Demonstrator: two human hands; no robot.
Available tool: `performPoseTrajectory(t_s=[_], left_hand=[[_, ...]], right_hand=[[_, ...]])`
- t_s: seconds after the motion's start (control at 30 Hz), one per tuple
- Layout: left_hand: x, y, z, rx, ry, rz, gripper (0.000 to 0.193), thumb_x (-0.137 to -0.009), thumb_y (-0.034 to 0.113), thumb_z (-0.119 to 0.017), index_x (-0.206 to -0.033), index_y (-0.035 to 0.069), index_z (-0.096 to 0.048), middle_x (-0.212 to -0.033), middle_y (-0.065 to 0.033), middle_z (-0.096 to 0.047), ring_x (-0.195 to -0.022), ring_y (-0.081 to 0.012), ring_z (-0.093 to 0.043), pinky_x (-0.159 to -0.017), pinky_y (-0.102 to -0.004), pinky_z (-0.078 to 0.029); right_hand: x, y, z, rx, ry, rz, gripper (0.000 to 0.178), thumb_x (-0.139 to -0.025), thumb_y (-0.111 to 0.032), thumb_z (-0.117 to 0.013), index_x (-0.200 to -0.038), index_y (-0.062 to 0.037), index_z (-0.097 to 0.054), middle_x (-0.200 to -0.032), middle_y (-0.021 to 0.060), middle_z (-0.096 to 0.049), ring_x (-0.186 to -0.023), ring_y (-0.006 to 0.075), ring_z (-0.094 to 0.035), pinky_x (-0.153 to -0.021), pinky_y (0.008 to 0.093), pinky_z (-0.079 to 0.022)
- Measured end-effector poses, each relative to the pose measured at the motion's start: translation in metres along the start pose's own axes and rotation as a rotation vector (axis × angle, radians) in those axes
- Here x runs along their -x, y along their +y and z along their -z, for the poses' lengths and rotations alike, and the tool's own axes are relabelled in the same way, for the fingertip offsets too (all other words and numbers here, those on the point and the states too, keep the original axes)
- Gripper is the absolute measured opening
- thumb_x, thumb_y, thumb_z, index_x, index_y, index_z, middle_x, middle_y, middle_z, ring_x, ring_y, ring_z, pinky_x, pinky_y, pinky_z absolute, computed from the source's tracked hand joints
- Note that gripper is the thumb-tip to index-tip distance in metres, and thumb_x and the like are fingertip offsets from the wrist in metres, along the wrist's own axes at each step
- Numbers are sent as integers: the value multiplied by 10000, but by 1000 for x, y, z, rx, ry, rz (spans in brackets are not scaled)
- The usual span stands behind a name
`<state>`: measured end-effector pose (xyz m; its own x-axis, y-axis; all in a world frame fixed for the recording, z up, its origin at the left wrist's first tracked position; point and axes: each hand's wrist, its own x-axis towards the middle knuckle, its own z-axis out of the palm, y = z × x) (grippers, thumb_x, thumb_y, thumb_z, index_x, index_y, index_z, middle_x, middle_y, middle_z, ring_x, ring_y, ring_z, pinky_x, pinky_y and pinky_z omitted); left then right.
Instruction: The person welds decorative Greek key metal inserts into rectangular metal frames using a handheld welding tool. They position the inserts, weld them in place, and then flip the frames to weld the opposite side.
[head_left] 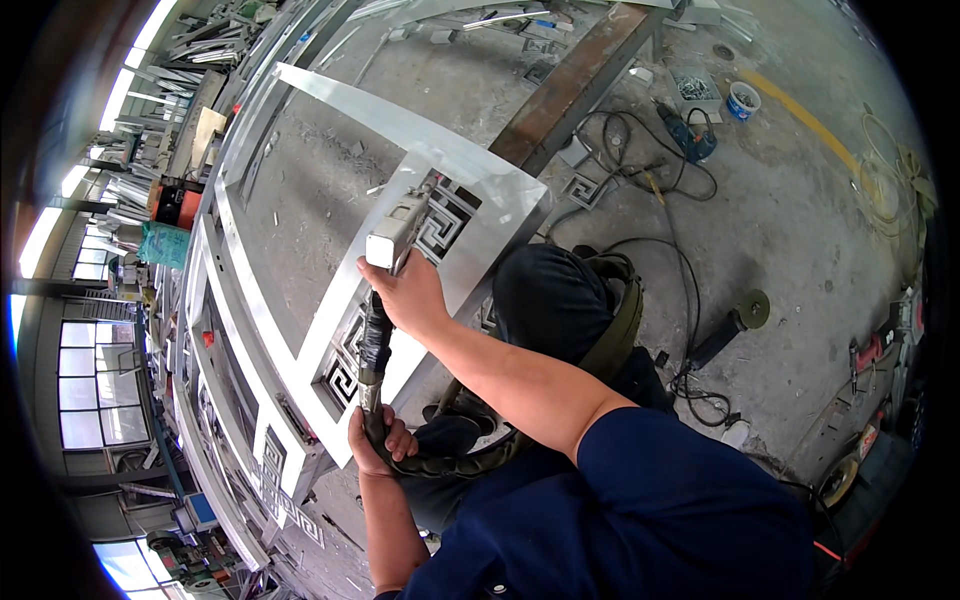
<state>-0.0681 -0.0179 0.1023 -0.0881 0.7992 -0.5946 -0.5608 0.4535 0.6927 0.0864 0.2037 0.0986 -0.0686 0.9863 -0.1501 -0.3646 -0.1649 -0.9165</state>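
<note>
A welding gun (398,228) with a boxy silver head and a black-wrapped handle lies across the corner of a silver metal frame (510,185). My right hand (412,292) is closed around the gun just below its head. Lower down, my left hand (376,442) wraps around the rear end of the handle, where a thick dark hose (465,464) leads off toward my body. The gun's narrow tip is by a fretwork piece (440,225) set in an opening of the frame. Another fretwork piece (341,382) sits at the frame's near left end.
A rusty steel beam (575,85) runs under the frame. On the floor to the right lie a drill (690,137), an angle grinder (730,328), tangled cables, a loose fretwork square (583,190), a small bucket (743,101) and a box of small parts (692,88). More metal frames stand left.
</note>
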Motion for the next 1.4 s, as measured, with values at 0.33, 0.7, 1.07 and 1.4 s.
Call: performPoseTrajectory(t_s=[0.33, 0.7, 1.07, 1.4], left_hand=[[0, 0, 0, 38, -22, 11, 577, -981, 664, -412, -883, 105, -520, -491, -5, -415, -358, -164, -390, -455, -350, -403], [1, 3, -4, 35, -22, 15, 571, -991, 650, -400, -892, 102, -525, -497, -7, -425, -359, -167, -402, -456, -359, -406], [7, 4, -8, 33, -17, 4, 576, -996, 645, -392, -893, 95, -531, -492, -20, -431, -357, -182, -401, -457, -379, -407], [15, -2, -4, 35, 6, -9, 577, -982, 645, -396, -880, 90, -520, -500, -26, -424, -365, -191, -404, -479, -393, -423]], right_hand=[[-1, -1, 1, -15, -2, 75, 438, -937, -343, -744, -1039, 69, -638, -929, 212, -725, -901, 361, -716, -758, 421, -538], [-6, 3, 2, 10, 1, 58, 416, -926, -368, -742, -1056, 21, -675, -932, 186, -728, -904, 359, -691, -777, 423, -526], [-1, -8, 6, -12, -22, 22, 384, -925, -356, -741, -1029, 10, -690, -942, 202, -734, -933, 397, -702, -789, 445, -533], [4, 2, 1, 41, -6, 51, 531, -917, -454, -739, -1059, 49, -651, -883, 156, -724, -844, 277, -703, -752, 399, -524]])
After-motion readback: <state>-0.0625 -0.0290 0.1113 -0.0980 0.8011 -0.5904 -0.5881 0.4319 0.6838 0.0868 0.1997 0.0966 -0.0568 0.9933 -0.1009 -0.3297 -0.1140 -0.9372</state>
